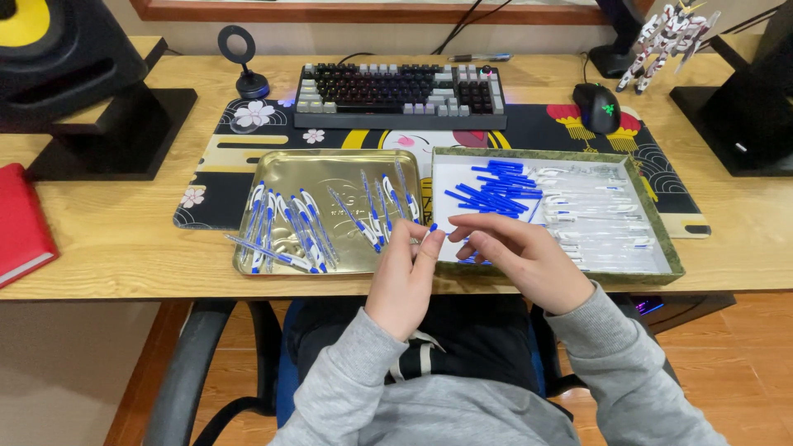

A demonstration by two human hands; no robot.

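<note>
My left hand [405,277] and my right hand [516,252] meet above the desk's front edge, both pinching a small pen piece with a blue end [433,229] between the fingertips. To the left lies a gold metal tray [330,169] holding several assembled blue-and-white pens [301,231]. To the right sits a shallow green-rimmed box [657,227] with a heap of blue pen caps [496,188] and several clear pen barrels [591,211].
A patterned desk mat [529,128] carries a dark keyboard [401,95] and a black mouse [596,107]. A red notebook [21,223] lies at far left; speakers on black stands [116,124] flank the desk. A robot figurine [667,37] stands at the back right.
</note>
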